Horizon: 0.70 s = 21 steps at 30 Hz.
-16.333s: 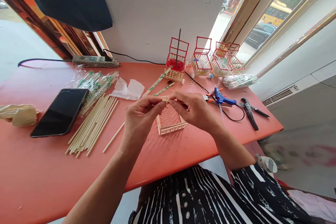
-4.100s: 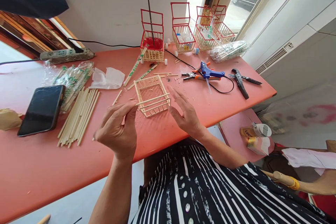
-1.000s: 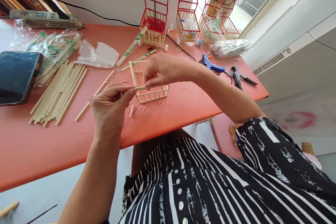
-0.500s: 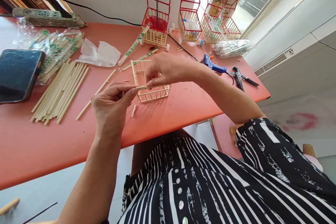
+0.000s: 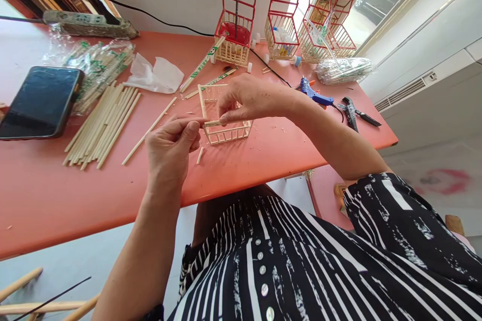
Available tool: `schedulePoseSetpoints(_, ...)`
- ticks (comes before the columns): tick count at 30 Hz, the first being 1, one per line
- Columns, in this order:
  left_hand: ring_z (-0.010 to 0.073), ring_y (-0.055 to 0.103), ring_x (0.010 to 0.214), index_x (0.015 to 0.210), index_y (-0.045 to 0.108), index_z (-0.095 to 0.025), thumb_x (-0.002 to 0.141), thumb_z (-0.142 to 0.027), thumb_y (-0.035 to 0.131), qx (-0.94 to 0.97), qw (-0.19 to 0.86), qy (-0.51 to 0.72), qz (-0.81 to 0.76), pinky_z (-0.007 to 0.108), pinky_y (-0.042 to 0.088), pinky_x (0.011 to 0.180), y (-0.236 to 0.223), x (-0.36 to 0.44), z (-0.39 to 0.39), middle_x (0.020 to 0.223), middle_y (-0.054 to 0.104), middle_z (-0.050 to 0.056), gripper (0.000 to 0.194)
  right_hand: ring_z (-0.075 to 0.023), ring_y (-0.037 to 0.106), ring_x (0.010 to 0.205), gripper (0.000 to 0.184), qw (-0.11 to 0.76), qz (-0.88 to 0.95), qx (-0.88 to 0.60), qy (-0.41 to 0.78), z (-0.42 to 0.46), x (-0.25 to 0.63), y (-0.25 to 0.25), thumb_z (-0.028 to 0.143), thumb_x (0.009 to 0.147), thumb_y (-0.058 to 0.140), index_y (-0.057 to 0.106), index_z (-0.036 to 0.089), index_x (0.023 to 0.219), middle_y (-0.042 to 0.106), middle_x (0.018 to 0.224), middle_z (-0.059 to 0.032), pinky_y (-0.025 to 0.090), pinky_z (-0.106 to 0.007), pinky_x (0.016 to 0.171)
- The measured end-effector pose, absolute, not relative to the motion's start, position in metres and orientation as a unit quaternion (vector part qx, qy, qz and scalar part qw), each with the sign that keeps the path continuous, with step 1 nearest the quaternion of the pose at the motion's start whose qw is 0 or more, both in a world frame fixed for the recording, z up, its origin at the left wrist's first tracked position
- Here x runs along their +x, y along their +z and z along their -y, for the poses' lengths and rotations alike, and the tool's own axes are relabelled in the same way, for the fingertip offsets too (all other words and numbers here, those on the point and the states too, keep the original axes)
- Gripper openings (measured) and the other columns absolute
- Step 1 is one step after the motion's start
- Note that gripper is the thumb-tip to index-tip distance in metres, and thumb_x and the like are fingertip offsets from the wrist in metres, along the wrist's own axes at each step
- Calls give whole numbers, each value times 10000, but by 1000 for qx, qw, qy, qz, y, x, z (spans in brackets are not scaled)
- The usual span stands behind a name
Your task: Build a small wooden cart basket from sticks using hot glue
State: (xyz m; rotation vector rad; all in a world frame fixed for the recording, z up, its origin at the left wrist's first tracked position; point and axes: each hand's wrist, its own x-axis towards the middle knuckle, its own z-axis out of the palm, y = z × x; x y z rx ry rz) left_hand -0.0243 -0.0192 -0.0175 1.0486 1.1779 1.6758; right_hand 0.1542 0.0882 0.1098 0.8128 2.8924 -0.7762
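Observation:
A short wooden stick piece [image 5: 213,123] lies level between my two hands, above the near side of a small basket frame [image 5: 230,136] built of thin sticks. My right hand [image 5: 250,98] pinches its right part between thumb and bent fingers. At the other end, the index fingertip of my left hand [image 5: 171,143] meets the piece, with the thumb drawn back along the finger and the other fingers curled. Part of the frame is hidden behind my right hand. One loose short stick [image 5: 200,155] rests on the table, left of the frame.
Left are a long stick [image 5: 149,130], a pile of sticks [image 5: 101,128], a phone [image 5: 41,103] and wrapped chopsticks [image 5: 101,67]. Right are a blue glue gun [image 5: 315,94] and pliers [image 5: 350,113]. Behind stand several small red-framed stick carts [image 5: 281,35].
My left thumb has slid back from the stick piece's end, leaving the index finger stretched toward it. My right hand keeps its pinch. The whole view has shifted slightly.

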Motion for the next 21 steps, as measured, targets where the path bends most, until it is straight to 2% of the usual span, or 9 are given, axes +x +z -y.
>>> schedulePoseSetpoints(8,66,461,571,927,861,-218,806,-360,885,423,424,652,-464,262,372,517,-20,-28,20,800,636,9,188,-150,615,794,101,4,-934,261,-245,-88,153,109,247,871,752,787,252,777,732,744,24,470,-330,781)
schedulePoseSetpoints(16,90,485,576,927,850,-211,798,-420,893,422,445,654,-443,263,358,518,-22,-28,19,696,570,0,250,-159,608,836,146,22,-941,256,-219,-85,153,112,222,916,694,794,250,814,735,768,14,457,-333,795)
schedulePoseSetpoints(21,83,488,573,932,852,-193,748,-425,922,421,433,639,-477,268,396,523,-24,-30,18,753,640,15,304,-123,588,769,182,11,-951,233,-201,-86,152,112,253,917,678,801,228,785,711,719,29,440,-309,742)
